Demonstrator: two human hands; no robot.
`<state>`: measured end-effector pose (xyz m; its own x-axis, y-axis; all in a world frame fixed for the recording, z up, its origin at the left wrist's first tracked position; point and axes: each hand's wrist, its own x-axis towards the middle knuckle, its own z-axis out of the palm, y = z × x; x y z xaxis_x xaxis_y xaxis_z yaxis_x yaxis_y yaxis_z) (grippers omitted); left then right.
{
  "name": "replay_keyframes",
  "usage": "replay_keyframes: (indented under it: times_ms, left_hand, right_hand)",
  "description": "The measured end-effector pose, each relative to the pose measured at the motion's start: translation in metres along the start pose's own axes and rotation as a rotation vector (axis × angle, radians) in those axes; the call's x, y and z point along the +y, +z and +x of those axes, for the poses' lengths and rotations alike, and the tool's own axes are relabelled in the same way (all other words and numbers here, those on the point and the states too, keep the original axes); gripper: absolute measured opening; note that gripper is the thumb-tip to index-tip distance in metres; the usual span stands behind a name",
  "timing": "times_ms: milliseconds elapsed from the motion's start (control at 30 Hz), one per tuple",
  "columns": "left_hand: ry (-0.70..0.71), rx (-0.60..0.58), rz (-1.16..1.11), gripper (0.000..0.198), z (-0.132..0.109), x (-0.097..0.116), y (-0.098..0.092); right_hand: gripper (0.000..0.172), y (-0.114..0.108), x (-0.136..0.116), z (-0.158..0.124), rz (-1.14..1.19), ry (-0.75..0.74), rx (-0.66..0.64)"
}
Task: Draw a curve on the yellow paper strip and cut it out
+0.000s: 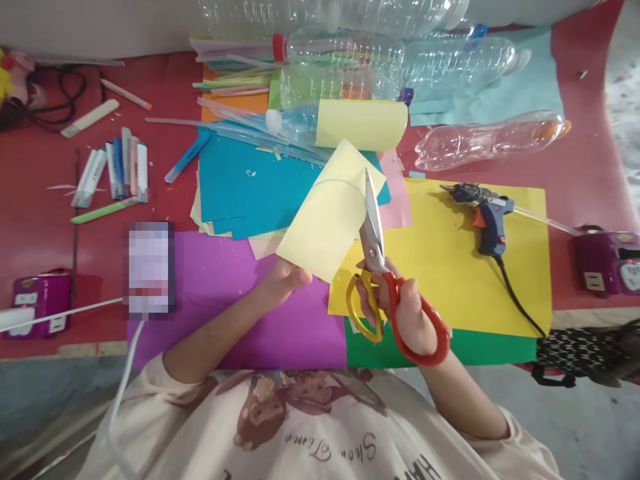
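Our left hand (283, 280) pinching the lower edge of a pale yellow paper (330, 213) above the purple sheet (225, 287), our right hand (407, 313) gripping scissors (380, 267), blades at the paper's right edge, glue gun (483, 213) lying nearby

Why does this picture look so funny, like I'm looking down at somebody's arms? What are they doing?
The camera sits on a person's head and looks down, so you see their own arms and shirt. The left hand holds a pale yellow paper. The right hand holds scissors with one red and one yellow handle, their blades at the paper's edge. On the red table lie coloured paper sheets, markers, a blue glue gun and clear plastic bottles.
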<state>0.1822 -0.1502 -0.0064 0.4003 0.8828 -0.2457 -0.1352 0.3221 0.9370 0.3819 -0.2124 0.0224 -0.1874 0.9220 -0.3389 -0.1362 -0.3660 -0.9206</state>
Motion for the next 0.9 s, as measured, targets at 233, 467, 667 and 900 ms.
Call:
replay_keyframes:
  times_ms: [233,467,667,900]
  left_hand:
    - [-0.066,0.436,0.010,0.050,0.001,0.003,0.010]
    - [-0.055,0.327,0.075,0.034,-0.002,0.003,-0.001]
    - [-0.066,0.311,0.056,0.037,-0.005,0.003,-0.001]
    - [-0.080,0.333,-0.025,0.035,0.001,0.018,0.003]
  right_hand:
    - [0.059,0.007,0.004,0.000,0.041,-0.029,-0.104]
    - [0.063,-0.006,-0.005,0.004,0.018,0.018,-0.199]
    - [0.061,-0.009,-0.008,0.002,-0.031,-0.010,-0.180]
    - [0.064,-0.009,-0.001,0.003,-0.012,-0.045,-0.154]
